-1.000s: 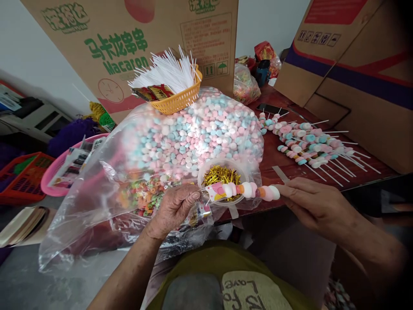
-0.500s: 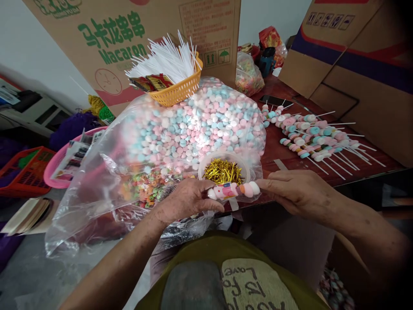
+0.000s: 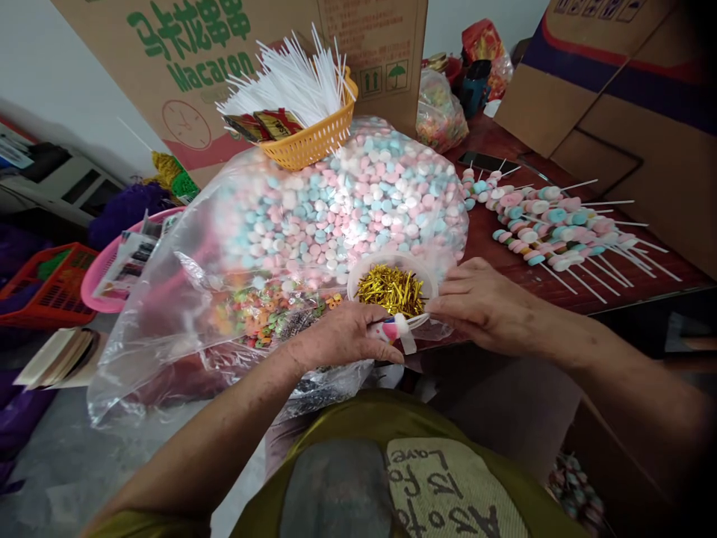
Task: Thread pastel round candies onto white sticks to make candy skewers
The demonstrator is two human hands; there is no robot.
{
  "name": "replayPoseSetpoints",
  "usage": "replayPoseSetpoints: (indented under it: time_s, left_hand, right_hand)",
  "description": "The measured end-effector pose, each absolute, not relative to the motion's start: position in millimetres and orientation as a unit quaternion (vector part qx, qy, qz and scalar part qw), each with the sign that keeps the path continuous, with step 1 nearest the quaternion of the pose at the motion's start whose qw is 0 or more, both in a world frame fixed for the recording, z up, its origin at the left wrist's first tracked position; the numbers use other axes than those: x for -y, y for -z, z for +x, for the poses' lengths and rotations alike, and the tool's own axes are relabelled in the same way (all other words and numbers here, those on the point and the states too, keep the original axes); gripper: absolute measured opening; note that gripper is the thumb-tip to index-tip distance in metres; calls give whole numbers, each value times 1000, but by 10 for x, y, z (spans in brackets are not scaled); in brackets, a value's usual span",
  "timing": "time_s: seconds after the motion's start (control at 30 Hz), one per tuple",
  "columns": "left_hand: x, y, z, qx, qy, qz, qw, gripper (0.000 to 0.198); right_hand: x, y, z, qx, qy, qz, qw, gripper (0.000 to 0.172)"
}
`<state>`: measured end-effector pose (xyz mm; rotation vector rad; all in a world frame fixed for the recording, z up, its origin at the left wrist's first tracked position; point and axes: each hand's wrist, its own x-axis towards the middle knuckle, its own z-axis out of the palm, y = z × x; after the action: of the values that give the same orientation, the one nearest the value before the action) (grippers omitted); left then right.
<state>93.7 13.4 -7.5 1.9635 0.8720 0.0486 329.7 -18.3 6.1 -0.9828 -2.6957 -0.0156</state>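
My left hand [image 3: 341,332] is closed around a marshmallow skewer [image 3: 386,329] in a clear wrapper with pink and blue print. A white end sticks out past my thumb; the rest is hidden in the palm. At the right rim of a round plastic bowl [image 3: 354,280] is my right hand [image 3: 482,308], fingers drawn together. What its fingertips hold, if anything, I cannot make out. Short gold twist ties [image 3: 392,290] fill the bowl. Behind it lies a big clear bag of pink, blue and white marshmallows [image 3: 336,217].
Several finished marshmallow skewers [image 3: 560,224] lie on the red table [image 3: 487,239] at the right. A yellow basket [image 3: 314,146] of white sticks stands on the marshmallow bag. Colourful ring-shaped candy [image 3: 263,310] sits at the left. Cardboard boxes [image 3: 381,45] rise behind; a phone [image 3: 488,161] lies nearby.
My right hand has left the marshmallow end and moved up to the bowl's rim. The skewer in my left hand has shifted, and less of it shows. The view has tilted slightly.
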Motion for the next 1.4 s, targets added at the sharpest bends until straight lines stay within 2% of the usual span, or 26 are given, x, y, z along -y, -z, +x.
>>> replayPoseSetpoints:
  time_s: [0.17, 0.2, 0.27, 0.33, 0.37, 0.4, 0.43, 0.5, 0.57, 0.67, 0.73, 0.83, 1.0, 1.13, 1.27, 1.4]
  left_hand:
    - [-138, 66, 1048, -367, -33, 828, 423, 29]
    - [-149, 38, 1026, -369, -39, 834, 409, 34]
    - [-164, -25, 928, -367, -55, 860, 349, 57]
    - [-154, -60, 794, -373, -62, 891, 253, 84]
    - [-139, -58, 729, -387, -58, 897, 205, 89]
    - [-123, -42, 672, -409, -51, 894, 174, 84]
    - [-111, -18, 621, -431, -46, 887, 163, 72]
    - [-117, 31, 539, -428, -29, 872, 237, 38]
    - [-169, 48, 474, -357, 7, 843, 403, 19]
    - [-274, 1, 424, -254, 104, 733, 623, 24]
    - [-319, -42, 431, -242, 160, 677, 676, 29]
    - [-341, -68, 477, -232, 193, 657, 690, 31]
    - [-338, -12, 543, -266, 102, 670, 686, 22]
    - [-345, 0, 579, -265, 61, 744, 610, 17]
    - [-345, -32, 636, -295, 52, 808, 507, 26]
    - [-280, -3, 818, -309, 57, 804, 504, 28]
  right_hand:
    - [124, 5, 3028, 941, -32, -315, 121, 12]
    - [104, 6, 3020, 940, -27, -316, 124, 13]
    - [67, -7, 3063, 931, -21, -339, 135, 20]
    - [43, -33, 3145, 918, -43, -364, 152, 29]
    - [37, -46, 3185, 913, -64, -369, 161, 31]
    - [36, -58, 3217, 910, -84, -370, 167, 32]
    - [38, -69, 3241, 911, -94, -365, 170, 32]
    - [55, -96, 3264, 919, -71, -349, 166, 32]
    - [86, -142, 3273, 930, -8, -330, 159, 32]
    - [155, -255, 3307, 936, 79, -299, 170, 31]
    - [206, -326, 3360, 930, 116, -297, 182, 29]
    - [278, -344, 3454, 924, 129, -310, 184, 27]
    - [368, -156, 3411, 921, 118, -325, 177, 23]
    - [360, -96, 3288, 919, 120, -334, 173, 23]
    - [296, -122, 3236, 921, 84, -336, 179, 23]
    - [255, -26, 3040, 928, 28, -308, 208, 22]
